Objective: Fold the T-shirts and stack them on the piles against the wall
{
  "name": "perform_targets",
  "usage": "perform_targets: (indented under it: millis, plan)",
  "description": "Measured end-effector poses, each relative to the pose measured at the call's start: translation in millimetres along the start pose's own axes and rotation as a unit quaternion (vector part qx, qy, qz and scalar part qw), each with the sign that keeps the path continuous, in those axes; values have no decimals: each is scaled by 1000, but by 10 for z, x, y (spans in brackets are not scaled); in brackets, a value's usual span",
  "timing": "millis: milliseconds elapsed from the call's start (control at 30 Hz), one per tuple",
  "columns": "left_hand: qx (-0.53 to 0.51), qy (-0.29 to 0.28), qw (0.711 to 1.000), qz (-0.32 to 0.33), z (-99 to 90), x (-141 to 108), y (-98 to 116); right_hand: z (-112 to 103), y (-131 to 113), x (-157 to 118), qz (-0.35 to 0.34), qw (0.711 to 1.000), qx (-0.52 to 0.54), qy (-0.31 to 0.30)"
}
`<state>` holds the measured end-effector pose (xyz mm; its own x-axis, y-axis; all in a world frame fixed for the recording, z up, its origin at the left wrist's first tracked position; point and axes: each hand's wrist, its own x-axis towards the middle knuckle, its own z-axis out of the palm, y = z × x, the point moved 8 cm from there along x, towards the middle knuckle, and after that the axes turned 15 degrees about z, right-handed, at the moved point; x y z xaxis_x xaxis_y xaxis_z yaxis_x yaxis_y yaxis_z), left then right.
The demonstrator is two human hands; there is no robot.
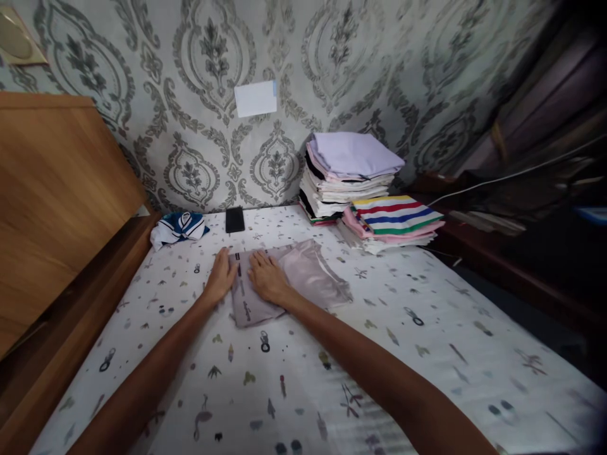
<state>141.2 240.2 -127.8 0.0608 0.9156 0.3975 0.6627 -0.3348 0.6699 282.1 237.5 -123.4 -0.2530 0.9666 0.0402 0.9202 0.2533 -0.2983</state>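
Note:
A greyish-mauve garment [313,278], partly folded with small dark lettering on its left part, lies on the patterned bed sheet [227,392]. My right hand [266,277] rests flat on top of it, fingers stretched out. At the garment's left edge is my left hand [222,275], its fingers extended along that edge; it grips nothing. The garment's right part looks looser and a little wrinkled. Its exact kind does not show.
A tall stack of folded clothes [353,158] stands by the wall, with a lower stack topped by a striped cloth [398,215] beside it. A black phone [234,220] and a crumpled blue-and-white garment [183,226] lie at the back. A wooden headboard [57,189] borders the left.

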Motion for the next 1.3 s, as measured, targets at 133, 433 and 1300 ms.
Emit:
perform_targets:
  millis: [133, 433, 1300]
  plan:
    - [-254, 94, 941, -203, -98, -259, -183, -13, 14, 2, -3, 1000, 26, 11]
    - [-377, 17, 893, -245, 116, -156, 528, -150, 329, 115, 82, 896, 437, -10]
    - [-215, -123, 958, -144, 2059, 444, 1641, -371, 2180, -46, 214, 499, 835, -91]
